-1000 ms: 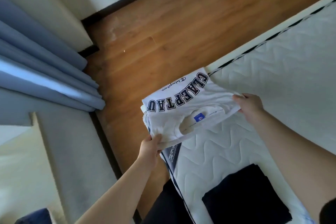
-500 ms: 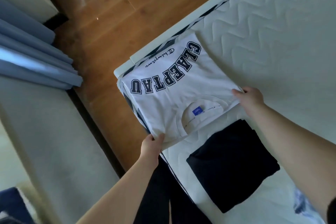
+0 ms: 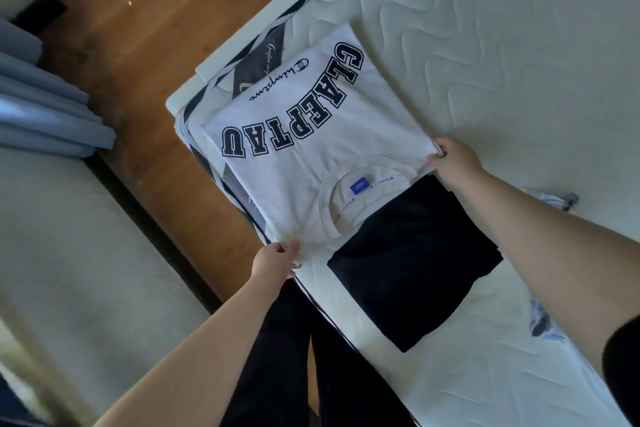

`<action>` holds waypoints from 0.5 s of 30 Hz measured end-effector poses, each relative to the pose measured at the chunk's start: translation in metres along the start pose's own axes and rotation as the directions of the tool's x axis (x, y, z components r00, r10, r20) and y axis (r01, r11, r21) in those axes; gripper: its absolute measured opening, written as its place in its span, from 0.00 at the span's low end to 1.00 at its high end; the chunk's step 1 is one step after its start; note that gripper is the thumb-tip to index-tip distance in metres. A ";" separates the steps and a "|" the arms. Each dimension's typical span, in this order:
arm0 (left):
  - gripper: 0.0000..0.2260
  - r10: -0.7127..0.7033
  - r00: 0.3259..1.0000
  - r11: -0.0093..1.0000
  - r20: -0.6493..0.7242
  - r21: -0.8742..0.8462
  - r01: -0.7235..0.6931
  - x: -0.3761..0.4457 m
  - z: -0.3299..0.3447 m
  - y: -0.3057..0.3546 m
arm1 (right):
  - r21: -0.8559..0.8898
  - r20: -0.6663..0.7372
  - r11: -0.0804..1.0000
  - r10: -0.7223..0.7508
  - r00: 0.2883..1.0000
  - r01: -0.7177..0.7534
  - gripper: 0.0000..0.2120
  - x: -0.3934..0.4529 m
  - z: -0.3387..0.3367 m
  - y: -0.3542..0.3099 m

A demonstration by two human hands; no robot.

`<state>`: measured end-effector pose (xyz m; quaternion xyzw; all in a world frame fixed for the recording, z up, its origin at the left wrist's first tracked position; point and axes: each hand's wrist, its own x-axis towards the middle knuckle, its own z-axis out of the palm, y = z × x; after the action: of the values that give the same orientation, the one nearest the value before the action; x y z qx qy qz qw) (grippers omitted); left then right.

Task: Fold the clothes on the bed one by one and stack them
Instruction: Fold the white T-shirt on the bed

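Note:
A folded white T-shirt (image 3: 311, 163) with black block letters and a small blue neck label lies flat at the corner of the quilted mattress (image 3: 502, 45). My left hand (image 3: 275, 260) pinches its near left corner. My right hand (image 3: 453, 159) pinches its right corner. The shirt's collar edge overlaps the far edge of a folded black garment (image 3: 415, 263) that lies on the mattress between my arms.
A light blue and white garment (image 3: 540, 319) peeks out behind my right forearm. Wooden floor (image 3: 145, 31) lies left of the bed, with blue curtains (image 3: 45, 107) and a pale rug (image 3: 69, 253) further left. My dark-trousered legs stand at the bed's edge.
The white shirt has come down from the air over the floor onto the mattress corner, toward the black garment. Both hands have kept hold of its corners.

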<state>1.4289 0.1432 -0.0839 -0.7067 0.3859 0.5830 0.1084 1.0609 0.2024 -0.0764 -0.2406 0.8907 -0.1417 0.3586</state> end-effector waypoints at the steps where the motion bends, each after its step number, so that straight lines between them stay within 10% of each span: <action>1: 0.12 0.000 1.000 0.999 0.018 0.048 0.000 0.000 -0.003 0.002 | 0.004 -0.002 1.000 -0.009 1.000 0.009 0.09 0.000 0.002 0.000; 11: 0.20 -0.048 0.985 0.841 0.168 0.538 -0.051 0.011 -0.023 0.023 | 0.076 -0.157 0.992 0.116 0.981 -0.105 0.15 0.013 0.009 -0.005; 15: 0.19 0.238 0.971 0.746 0.033 0.634 -0.204 0.018 -0.043 0.057 | 0.066 -0.275 0.996 0.082 0.958 -0.066 0.23 0.019 0.017 -0.039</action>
<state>1.4229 0.0712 -0.0711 -0.5925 0.6429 0.4097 0.2603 1.0738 0.1586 -0.0825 -0.1746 0.9363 -0.1854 0.2418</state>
